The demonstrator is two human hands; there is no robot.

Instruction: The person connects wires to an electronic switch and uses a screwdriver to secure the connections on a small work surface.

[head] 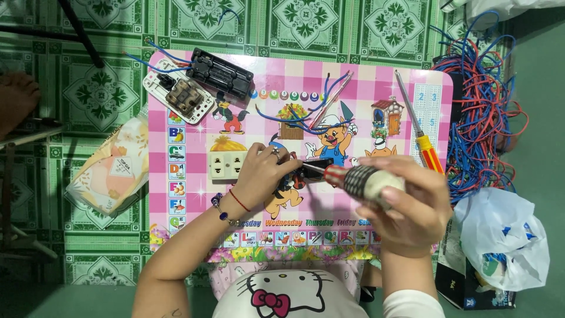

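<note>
My left hand (265,172) pinches a small black electrical part (315,168) down on a pink checked cartoon table (359,82). A cream double socket plate (228,164) lies just left of that hand. My right hand (406,206) grips a screwdriver with a red-and-black striped handle (353,178); its metal tip points left into the black part.
At the table's far left lie a black switch block (220,72) and a white switch frame (178,97) with blue wires. A yellow-handled screwdriver (425,144) and loose blue wires (306,121) lie on the table. A red-and-blue wire tangle (485,112), white plastic bag (506,235) and tissue pack (112,168) sit on the floor.
</note>
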